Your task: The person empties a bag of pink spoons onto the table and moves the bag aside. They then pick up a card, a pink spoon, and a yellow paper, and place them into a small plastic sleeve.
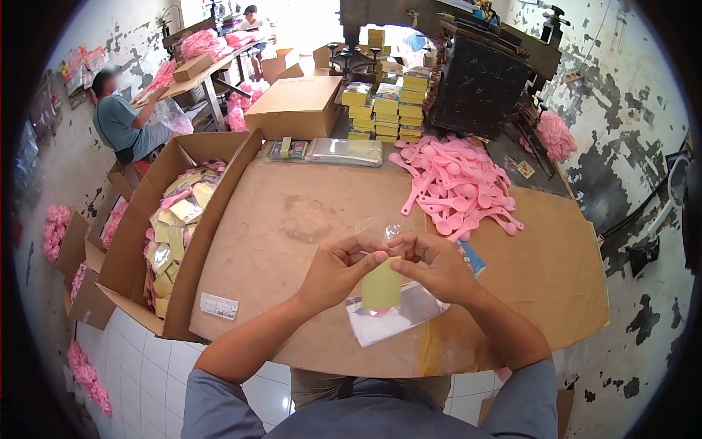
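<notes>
Pinching in from both sides, the left hand [338, 269] and the right hand [433, 268] meet at the middle of the cardboard-covered table [307, 219], fingertips closed on the top edge of a yellow card [381, 290]. The card hangs upright below the knuckles, and something pink peeks out at its lower edge. A wisp of clear film [374, 228] rises above the fingers; whether the card already sits inside it is hard to tell. Right beneath the card lies a flat clear plastic bag [398, 316], resting on the table near its front edge. Just past the right hand a small blue card [472, 257] shows from behind the wrist. Further out on the right, a big heap of pink spoons [457, 183] sprawls across the tabletop. At the far edge sits a stack of clear sleeves [344, 151], and behind it rows of yellow boxes [387, 110] are stacked beside a closed carton [296, 106] and a dark machine [479, 84]. Off to the left, touching the table's side, an open cardboard box [131, 241] is loaded with finished yellow packets [175, 227]. In the background on the left, a co-worker [117, 123] sits at another bench among more pink stock.
</notes>
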